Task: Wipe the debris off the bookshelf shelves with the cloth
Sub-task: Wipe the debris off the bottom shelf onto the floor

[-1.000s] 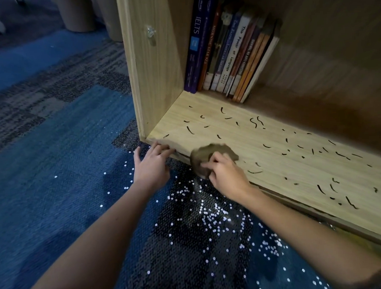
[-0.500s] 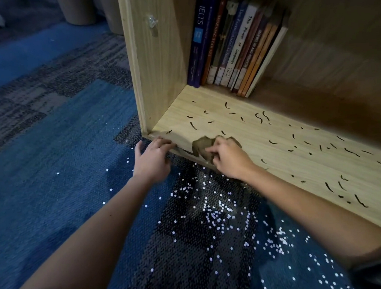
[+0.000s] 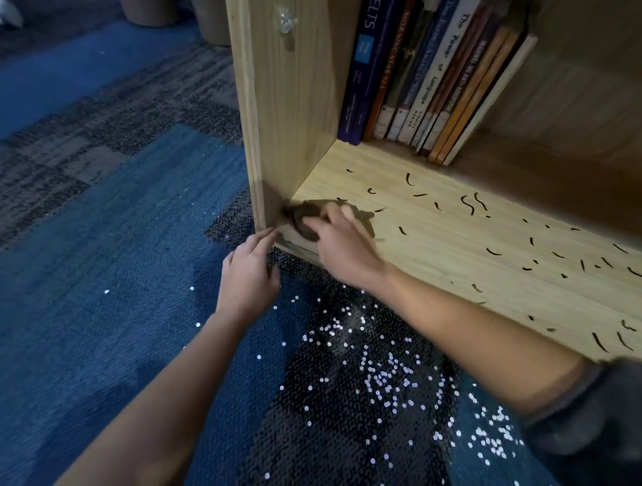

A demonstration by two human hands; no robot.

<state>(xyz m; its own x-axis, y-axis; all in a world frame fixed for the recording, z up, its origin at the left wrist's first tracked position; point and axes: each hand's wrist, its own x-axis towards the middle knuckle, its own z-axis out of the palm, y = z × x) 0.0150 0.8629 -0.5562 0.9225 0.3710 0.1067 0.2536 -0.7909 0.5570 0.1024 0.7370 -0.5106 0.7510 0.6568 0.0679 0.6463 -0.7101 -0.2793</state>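
While right hand [image 3: 344, 247] grip pinches cloth [image 3: 303, 219] in shelf [image 3: 445, 265] corner, left hand [image 3: 247, 281] touches edge; fingers straight, empty.

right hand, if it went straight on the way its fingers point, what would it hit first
Most likely the bookshelf's side panel: the right hand points left into the shelf corner, and its cloth looks almost against it.

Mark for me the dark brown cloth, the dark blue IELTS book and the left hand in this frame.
dark brown cloth [image 3: 305, 221]: head view, exposed crumpled edge.
dark blue IELTS book [image 3: 366, 52]: head view, light blue label on the spine.
left hand [image 3: 248, 281]: head view, back of the hand.
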